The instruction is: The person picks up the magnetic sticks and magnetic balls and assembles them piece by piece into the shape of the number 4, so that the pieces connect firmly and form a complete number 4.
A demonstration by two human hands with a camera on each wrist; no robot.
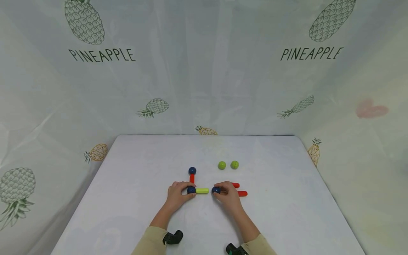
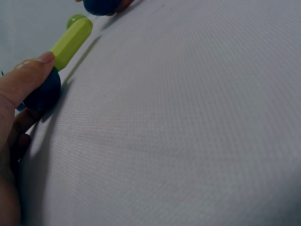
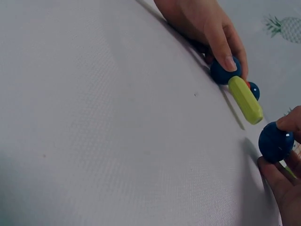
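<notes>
My left hand [image 1: 176, 195] pinches a blue ball [image 1: 191, 190] between thumb and fingers. A yellow-green rod [image 1: 202, 190] sticks out of that ball to the right, and a red rod [image 1: 192, 178] runs from it away from me to another blue ball [image 1: 192, 170]. In my right hand [image 1: 230, 198] is a loose blue ball [image 1: 216, 190], pinched by thumb and fingers. In the right wrist view this held ball [image 3: 275, 142] is apart from the free end of the yellow-green rod [image 3: 245, 100], with a small gap between them.
Two red rods [image 1: 243, 193] lie just right of my right hand, partly hidden by it. Farther back on the white table [image 1: 143, 159] are two green balls [image 1: 221, 165]. A pineapple-print cloth [image 1: 204, 81] hangs behind the table's far edge.
</notes>
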